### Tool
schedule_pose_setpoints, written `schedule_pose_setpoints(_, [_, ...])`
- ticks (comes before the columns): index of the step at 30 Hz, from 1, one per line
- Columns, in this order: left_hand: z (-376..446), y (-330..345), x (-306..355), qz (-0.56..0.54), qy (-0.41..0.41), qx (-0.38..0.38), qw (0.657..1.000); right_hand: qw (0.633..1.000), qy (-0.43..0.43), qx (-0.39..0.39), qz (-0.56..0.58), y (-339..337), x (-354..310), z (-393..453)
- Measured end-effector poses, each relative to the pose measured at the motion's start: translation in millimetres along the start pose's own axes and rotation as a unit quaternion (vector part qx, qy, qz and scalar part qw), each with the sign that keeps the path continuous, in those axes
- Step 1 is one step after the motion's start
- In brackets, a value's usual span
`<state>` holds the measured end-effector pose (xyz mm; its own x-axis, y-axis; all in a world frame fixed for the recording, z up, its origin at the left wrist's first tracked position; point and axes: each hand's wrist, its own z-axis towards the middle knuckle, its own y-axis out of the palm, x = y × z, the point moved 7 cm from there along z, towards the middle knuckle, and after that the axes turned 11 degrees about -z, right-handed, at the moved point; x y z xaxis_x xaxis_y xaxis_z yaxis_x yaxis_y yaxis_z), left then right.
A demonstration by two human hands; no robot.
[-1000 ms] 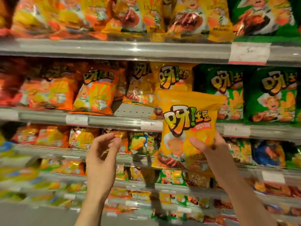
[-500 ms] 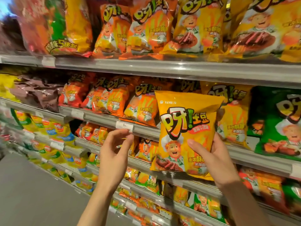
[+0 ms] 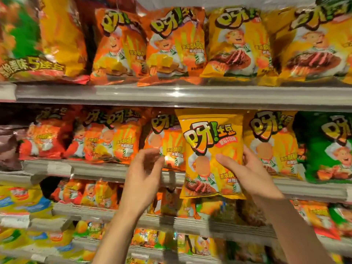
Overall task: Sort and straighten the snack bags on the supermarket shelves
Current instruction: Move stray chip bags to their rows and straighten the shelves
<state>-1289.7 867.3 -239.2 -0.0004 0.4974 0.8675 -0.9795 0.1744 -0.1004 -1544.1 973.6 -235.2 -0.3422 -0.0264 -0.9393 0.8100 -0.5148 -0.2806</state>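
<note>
Before the middle shelf (image 3: 122, 171), the right hand (image 3: 249, 174) is gripping a yellow snack bag (image 3: 209, 149) while the left hand (image 3: 144, 174) is hovering with loosely spread fingers (image 3: 152, 153).

Grey shelves (image 3: 133, 96) lined with snack bags (image 3: 118, 44)

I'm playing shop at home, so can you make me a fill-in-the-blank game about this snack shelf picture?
1. The right hand grips a ____ snack bag by its side.
2. The left hand holds ____; its fingers just reach toward the orange bag on the shelf.
3. Far right on that same shelf stands a ____ bag.
4. The held bag is in front of the shelf, not yet ____ on it.

Missing words: yellow; nothing; green; resting
</note>
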Motion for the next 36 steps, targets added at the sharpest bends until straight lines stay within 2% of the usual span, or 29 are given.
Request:
schedule_pose_setpoints(2, [22.0, 11.5, 2.9, 0.077, 0.072, -0.038, 0.994, 0.999, 0.007, 0.028, -0.027, -4.9, -5.7, 8.5])
schedule_pose_setpoints(5, [44.8, 33.8, 0.8, 0.168, 0.173, -0.102, 0.965, 0.994, 0.018, 0.078, -0.075, -15.2, -8.8, 16.1])
schedule_pose_setpoints(8, [54.8, 49.1, -9.3, 0.223, 0.175, -0.158, 0.946, 0.985, 0.033, 0.114, -0.129, -20.4, -10.9, 22.5])
schedule_pose_setpoints(13, [58.1, 53.7, -1.4, 0.225, 0.190, -0.136, 0.946, 0.967, 0.043, 0.154, -0.198, -18.5, -20.7, 26.6])
schedule_pose_setpoints(20, [48.7, 85.2, 23.6, 0.232, 0.207, -0.207, 0.928, 0.928, -0.033, 0.190, -0.317, -10.7, -24.0, 12.9])
schedule_pose_setpoints(22, [46.0, 92.4, 26.5, 0.227, 0.209, -0.209, 0.928, 0.931, -0.046, 0.172, -0.318, -10.8, -20.4, 14.5])
schedule_pose_setpoints(26, [49.2, 101.9, 30.1, 0.175, 0.190, -0.206, 0.944, 0.945, -0.033, 0.087, -0.313, -14.9, -15.9, 28.0])
schedule_pose_setpoints(28, [52.1, 104.3, 28.8, 0.168, 0.168, -0.211, 0.948, 0.943, -0.049, 0.083, -0.318, -22.3, -21.0, 26.2])
schedule_pose_setpoints(30, [52.4, 106.8, 26.9, 0.169, 0.150, -0.217, 0.950, 0.927, -0.096, 0.125, -0.340, -34.5, -27.2, 15.1])
schedule_pose_setpoints(33, [48.6, 109.7, 26.3, 0.168, 0.143, -0.214, 0.952, 0.868, -0.182, 0.272, -0.373, -65.7, -27.2, -6.7])
schedule_pose_setpoints(35, [46.2, 112.0, 27.8, 0.175, 0.150, -0.206, 0.951, 0.834, -0.167, 0.327, -0.412, -84.3, -12.6, -9.8])
schedule_pose_setpoints(36, [45.1, 113.5, 29.8, 0.180, 0.152, -0.201, 0.951, 0.833, -0.130, 0.326, -0.427, -90.3, -2.3, -7.0])
